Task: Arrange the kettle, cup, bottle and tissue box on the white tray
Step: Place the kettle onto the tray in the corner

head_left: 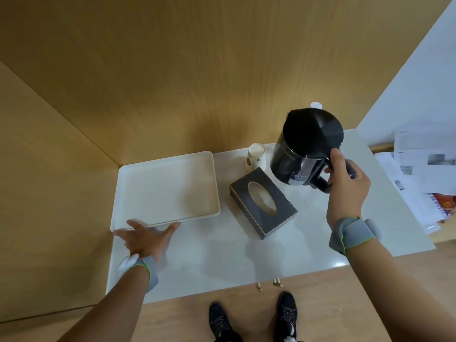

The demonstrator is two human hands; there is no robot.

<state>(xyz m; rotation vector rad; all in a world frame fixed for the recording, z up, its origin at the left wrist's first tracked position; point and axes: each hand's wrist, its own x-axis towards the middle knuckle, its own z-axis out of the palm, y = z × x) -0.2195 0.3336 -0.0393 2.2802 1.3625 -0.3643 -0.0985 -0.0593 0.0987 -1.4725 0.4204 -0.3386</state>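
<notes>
My right hand grips the handle of the black kettle, which hangs tilted above the counter's back right. Behind the kettle only the white cap of the bottle shows. A white paper cup stands upright to the left of the kettle. In front of it lies the dark tissue box with an oval opening on top. The white tray sits bare at the counter's left, against the wall. My left hand, fingers spread, rests on the counter at the tray's near edge.
The pale counter is boxed in by wooden walls at the back and left. Loose papers pile up past its right edge. Two small pegs poke out at its front edge, and my shoes stand on the wooden floor below.
</notes>
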